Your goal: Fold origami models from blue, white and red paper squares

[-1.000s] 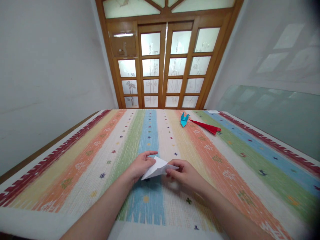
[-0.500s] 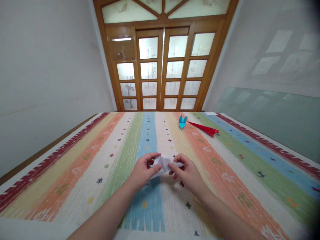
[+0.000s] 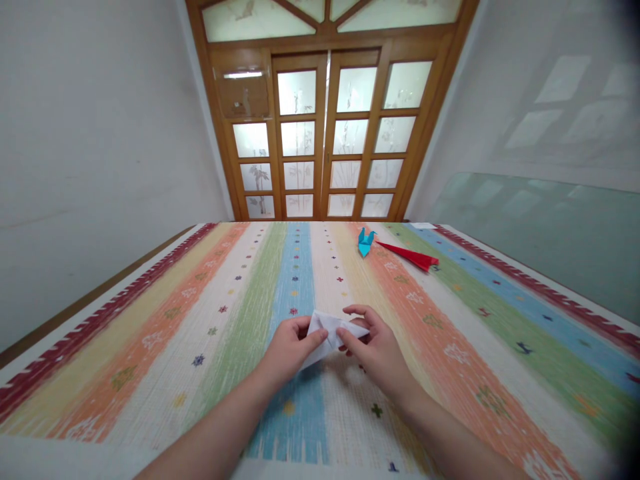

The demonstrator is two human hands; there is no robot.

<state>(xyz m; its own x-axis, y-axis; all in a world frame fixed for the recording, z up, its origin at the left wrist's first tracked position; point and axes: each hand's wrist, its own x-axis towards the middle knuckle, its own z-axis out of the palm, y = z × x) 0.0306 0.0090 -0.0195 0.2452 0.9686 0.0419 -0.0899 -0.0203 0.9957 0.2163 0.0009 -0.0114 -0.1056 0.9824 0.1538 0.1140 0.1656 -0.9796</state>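
Note:
A small piece of folded white paper (image 3: 330, 325) is held between my two hands, just above the striped tablecloth (image 3: 250, 293). My left hand (image 3: 290, 343) pinches its left side, thumb on top and fingers behind. At the paper's right side, my right hand (image 3: 375, 343) grips with the thumb on the near face, its index finger lifted off behind. A pointed corner sticks out to the right past the right thumb. The fingers under the paper are mostly hidden.
Farther back on the table lie a blue origami crane (image 3: 365, 243) and a red paper plane (image 3: 409, 255). A wooden door with glass panes (image 3: 327, 133) stands beyond the table. A pale green glass panel (image 3: 540, 233) leans at the right wall.
The paper's raised middle fold now lies flatter. My left thumb has moved up and right onto its face, and my right index finger has lifted.

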